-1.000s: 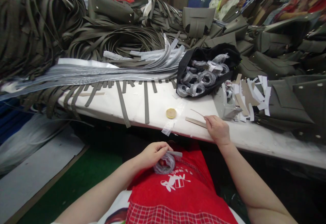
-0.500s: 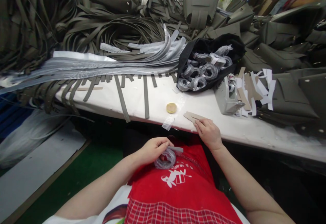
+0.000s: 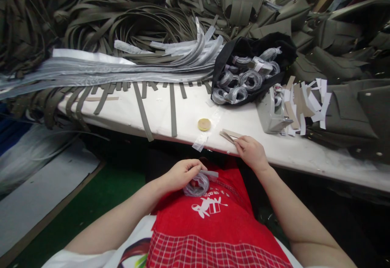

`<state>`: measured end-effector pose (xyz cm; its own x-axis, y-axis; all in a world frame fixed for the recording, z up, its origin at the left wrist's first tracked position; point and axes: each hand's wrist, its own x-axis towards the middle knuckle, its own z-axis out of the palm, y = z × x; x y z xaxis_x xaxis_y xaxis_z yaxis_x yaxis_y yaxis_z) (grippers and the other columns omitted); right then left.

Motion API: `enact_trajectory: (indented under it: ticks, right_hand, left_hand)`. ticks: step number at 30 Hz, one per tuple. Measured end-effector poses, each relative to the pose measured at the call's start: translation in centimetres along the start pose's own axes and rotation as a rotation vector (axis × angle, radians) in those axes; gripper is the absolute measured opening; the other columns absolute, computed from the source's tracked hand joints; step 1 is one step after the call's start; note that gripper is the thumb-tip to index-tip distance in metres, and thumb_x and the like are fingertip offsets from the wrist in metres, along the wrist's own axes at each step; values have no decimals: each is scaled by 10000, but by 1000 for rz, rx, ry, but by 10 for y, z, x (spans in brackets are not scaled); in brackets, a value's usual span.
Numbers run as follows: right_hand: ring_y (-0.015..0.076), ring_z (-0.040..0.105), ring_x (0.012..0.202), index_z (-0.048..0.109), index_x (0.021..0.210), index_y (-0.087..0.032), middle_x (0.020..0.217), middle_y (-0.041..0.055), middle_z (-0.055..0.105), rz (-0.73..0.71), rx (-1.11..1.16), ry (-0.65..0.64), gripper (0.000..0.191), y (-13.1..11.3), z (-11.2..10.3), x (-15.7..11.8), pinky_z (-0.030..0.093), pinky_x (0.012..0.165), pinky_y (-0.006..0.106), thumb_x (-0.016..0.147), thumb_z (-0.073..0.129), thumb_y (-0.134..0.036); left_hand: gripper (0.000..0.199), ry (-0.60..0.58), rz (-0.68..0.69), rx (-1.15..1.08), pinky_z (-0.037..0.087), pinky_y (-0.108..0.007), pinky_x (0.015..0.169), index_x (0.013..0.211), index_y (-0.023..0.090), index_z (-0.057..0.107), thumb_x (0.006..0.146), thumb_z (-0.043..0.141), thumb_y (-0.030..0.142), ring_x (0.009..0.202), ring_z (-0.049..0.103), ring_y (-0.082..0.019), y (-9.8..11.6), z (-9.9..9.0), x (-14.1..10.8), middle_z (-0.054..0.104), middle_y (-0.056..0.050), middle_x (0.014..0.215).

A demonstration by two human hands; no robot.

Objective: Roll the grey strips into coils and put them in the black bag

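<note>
red apron (image 3: 207,215) with plaid hem, grey-green straps (image 3: 137,20), white tabletop (image 3: 189,117)

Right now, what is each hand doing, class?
Left hand: closed on a coiled clear strip.
Right hand: fingertips closed on a thin tan strip.

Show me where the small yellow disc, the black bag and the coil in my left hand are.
Yellow disc (image 3: 204,124), head view: middle of its top.
Black bag (image 3: 285,44), head view: upper right wall.
Coil (image 3: 203,186), head view: right side of its ring.
</note>
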<state>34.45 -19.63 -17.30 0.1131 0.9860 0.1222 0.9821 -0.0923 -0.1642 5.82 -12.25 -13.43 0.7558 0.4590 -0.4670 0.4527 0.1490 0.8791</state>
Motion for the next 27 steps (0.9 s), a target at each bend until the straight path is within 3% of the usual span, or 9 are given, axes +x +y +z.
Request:
enact_trajectory:
  ticks: [6,10,13,17,19,21,24,27]
  right_hand:
    - [223,609,840,671,882,-165,890,102,684,207,-120,-12,187,-17,-3,13,420,720,309,860,495,-225]
    - [224,630,758,665,930,-146,885,122,698,377,-151,-37,234,-22,-6,24,383,634,312,876,452,-225]
    - [236,647,720,658,1012,-142,882,139,720,499,-103,9,288,-5,-14,27,385,631,321,911,405,-237]
    - [277,674,783,615,1062,-124,905,172,728,596,72,253,306,28,-34,23,437,686,350,903,391,-258]
    - [257,687,790,589,1023,-142,889,145,736,547,294,291,258,31,-47,18,468,696,336,884,414,-270]
    - [216,687,721,560,963,-176,797,81,734,441,517,214,187,17,-60,10,483,668,301,871,442,-289]
    - [156,598,526,522,885,-209,581,-18,634,268,642,25,123,-29,-77,-5,438,555,251,881,436,-298]
    - [139,573,532,543,892,-213,628,-16,637,61,591,-172,165,-76,-91,-18,403,542,246,909,427,-330]
  left_hand:
    - [363,-1,21,-2,503,-238,586,940,142,677,894,465,433,616,609,-142,1,-1,0,679,-49,812]
    - [366,2,8,-20,511,-240,578,943,147,673,897,473,450,600,618,-144,3,-2,-3,675,-41,787]
    - [371,13,-21,-57,509,-241,546,965,148,661,898,471,460,574,624,-148,-1,-3,-4,668,-36,756]
    - [373,20,-6,-90,504,-231,526,969,155,662,898,478,471,560,623,-141,-9,-3,-3,665,-28,742]
    - [379,15,-4,-113,500,-225,520,966,157,662,898,480,483,549,614,-134,-12,-4,0,665,-25,728]
    - [392,15,-18,-140,494,-224,509,963,154,664,889,490,497,540,604,-131,-14,-3,3,664,-26,709]
    - [408,17,-51,-188,481,-224,484,943,142,669,861,515,511,521,591,-131,-13,-3,6,664,-33,694]
    - [418,-2,-80,-235,474,-229,472,931,136,672,822,550,520,499,587,-130,-12,-3,8,667,-39,694]
